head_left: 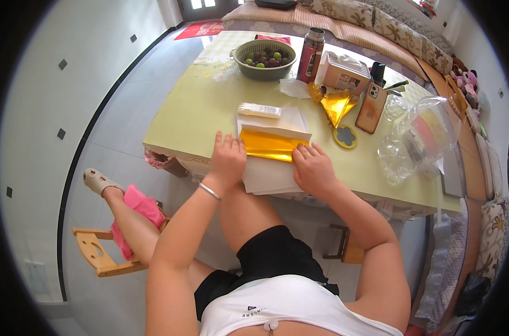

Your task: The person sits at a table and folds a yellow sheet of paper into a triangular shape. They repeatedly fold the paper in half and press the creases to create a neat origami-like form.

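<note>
Grip: left hand (227, 157) and right hand (312, 167) both press flat, fingers spread, on the gold foil sheet (270, 145); neither clenches it.
Sheet: shiny, creased, a folded rectangle (edges slightly uneven).
Place: on white paper (271, 173) at the near edge of the pale green tabletop (193, 112).

gold foil sheet (268, 144) — white paper (271, 173) | pale yellow-green table (193, 112) | red flask (310, 50)

Pale cardboard box (344, 71) with printed side label far on the table, clear crumpled plastic bag (416, 140) at right, red floor sign (200, 29) far left
</note>
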A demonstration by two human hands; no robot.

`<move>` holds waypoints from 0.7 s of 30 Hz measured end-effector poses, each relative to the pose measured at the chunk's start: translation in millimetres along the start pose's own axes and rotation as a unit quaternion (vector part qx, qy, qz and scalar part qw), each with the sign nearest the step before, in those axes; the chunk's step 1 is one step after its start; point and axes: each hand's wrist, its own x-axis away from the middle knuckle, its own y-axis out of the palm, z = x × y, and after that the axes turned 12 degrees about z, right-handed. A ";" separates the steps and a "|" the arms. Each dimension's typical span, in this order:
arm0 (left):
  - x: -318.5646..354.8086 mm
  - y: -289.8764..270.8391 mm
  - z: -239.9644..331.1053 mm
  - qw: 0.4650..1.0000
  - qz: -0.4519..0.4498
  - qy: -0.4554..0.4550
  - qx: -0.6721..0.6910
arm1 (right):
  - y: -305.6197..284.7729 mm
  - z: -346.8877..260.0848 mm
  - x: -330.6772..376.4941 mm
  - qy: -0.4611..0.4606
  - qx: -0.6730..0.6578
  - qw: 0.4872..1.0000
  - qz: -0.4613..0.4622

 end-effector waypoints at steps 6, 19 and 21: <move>-27.6 -11.7 16.2 0.993 0.082 -0.045 0.072 | 22.8 0.5 -5.0 -0.040 0.020 0.995 0.089; -41.2 -5.7 72.7 0.848 0.030 -0.374 0.374 | 36.5 24.9 -16.8 0.263 -0.252 0.928 0.080; -44.6 -5.4 75.5 0.858 0.024 -0.380 0.346 | 39.6 21.8 -13.9 0.196 -0.172 0.955 0.143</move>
